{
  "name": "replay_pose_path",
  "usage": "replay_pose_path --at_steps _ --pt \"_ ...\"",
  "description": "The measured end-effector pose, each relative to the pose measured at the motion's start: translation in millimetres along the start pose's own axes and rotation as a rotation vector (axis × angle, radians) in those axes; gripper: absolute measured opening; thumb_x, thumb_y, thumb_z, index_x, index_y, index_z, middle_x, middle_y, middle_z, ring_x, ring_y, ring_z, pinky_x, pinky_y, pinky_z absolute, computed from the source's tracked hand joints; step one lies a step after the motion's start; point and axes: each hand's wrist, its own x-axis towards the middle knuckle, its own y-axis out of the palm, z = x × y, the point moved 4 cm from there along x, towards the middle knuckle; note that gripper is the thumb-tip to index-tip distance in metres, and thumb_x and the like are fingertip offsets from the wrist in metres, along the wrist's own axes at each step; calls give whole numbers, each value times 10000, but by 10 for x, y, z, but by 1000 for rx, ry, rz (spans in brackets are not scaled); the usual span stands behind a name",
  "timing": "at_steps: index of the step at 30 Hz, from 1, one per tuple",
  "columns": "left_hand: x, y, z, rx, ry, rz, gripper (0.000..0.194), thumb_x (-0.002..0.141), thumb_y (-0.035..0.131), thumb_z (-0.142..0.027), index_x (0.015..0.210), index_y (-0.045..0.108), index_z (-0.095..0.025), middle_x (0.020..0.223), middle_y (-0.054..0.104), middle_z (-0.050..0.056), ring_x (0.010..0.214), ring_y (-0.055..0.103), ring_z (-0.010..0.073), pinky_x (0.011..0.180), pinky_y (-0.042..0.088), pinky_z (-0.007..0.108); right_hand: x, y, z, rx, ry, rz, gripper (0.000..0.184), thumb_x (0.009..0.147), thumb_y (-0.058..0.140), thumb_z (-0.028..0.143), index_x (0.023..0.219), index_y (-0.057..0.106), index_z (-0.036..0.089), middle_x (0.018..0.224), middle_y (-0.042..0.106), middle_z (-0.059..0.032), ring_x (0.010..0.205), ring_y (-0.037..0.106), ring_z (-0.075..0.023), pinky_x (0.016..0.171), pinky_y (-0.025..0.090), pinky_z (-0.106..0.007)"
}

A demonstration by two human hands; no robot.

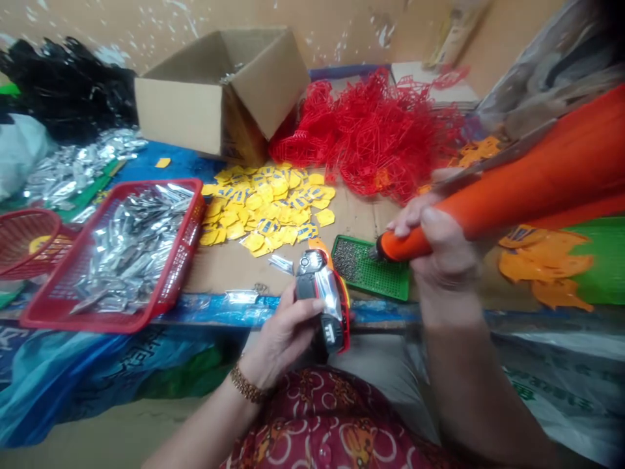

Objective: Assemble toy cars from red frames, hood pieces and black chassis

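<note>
Left hand (288, 331) grips a device (326, 281), lower centre; right hand (443, 246) a driver (527, 179), apparently collecting screws (346, 256). Steady aim seems needed.

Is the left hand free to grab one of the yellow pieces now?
Probably not: the left hand holds the black-and-silver piece. Otherwise the way looks open, with the yellow pieces lying uncovered just beyond.

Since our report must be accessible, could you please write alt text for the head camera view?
The right hand grips an orange tool, its dark tip at a green tray of small grey pieces; the left hand holds a dark red-edged part. Beyond lie yellow pieces and tangled red plastic.
</note>
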Motion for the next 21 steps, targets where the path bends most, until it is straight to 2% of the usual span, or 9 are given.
replay_pose_path --at_steps 7,12,16,21 --pt "-23 12 4 37 56 -3 407 583 845 -172 944 659 -153 797 649 14 686 594 121 683 524 244 -31 16 25 -9 -10 20 291 703 772 290 986 706 302 630 529 63 478 503 -111 512 499 -318" --pt "-57 22 1 65 97 22 405 627 832 -222 981 644 -162 778 635 5 652 574 108 627 501 217 -54 0 44 -20 -53 40 313 706 810 370 993 694 321 623 502 55 470 494 -111 486 488 -311" --pt "-67 19 -24 149 135 72 498 627 832 -229 1075 626 -164 793 633 -1 652 570 104 619 486 207 -71 -1 63 -48 -48 38 297 712 803 369 971 675 301 630 506 45 478 505 -116 480 500 -314" --pt "-66 5 -63 225 182 52 593 608 859 -200 1139 598 -176 840 657 6 695 598 118 655 502 218 -55 -15 45 -38 -28 1 280 697 778 336 923 628 264 626 515 63 471 490 -94 498 519 -297"
